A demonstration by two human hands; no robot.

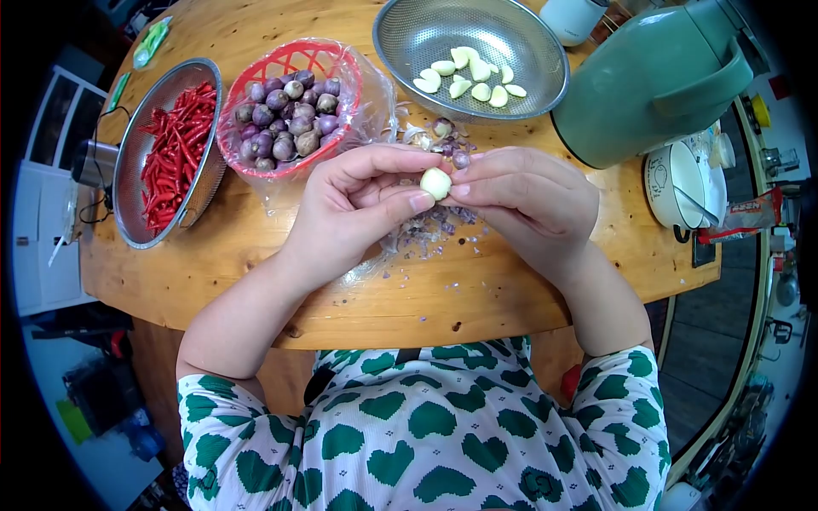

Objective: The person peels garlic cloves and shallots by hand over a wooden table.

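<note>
A round, pale peeled garlic clove point(435, 184) is pinched between the thumb and fingers of my left hand point(362, 183). The fingertips of my right hand point(532, 192) are closed against its right side. Purple skin point(461, 159) shows just above the clove, by the right fingertips; I cannot tell whether it is attached. Under and behind my hands, purple and papery peelings point(439, 223) are scattered on the wooden table point(332, 311). Past my left hand, a red basket point(352, 81) lined with clear plastic holds unpeeled purple garlic bulbs point(294, 115).
A metal colander point(396, 51) with several peeled cloves point(481, 70) stands ahead. At the left is a steel colander point(128, 183) of red chillies point(179, 153). A green jug point(652, 94) and a white enamel bowl point(669, 183) with a utensil stand at the right.
</note>
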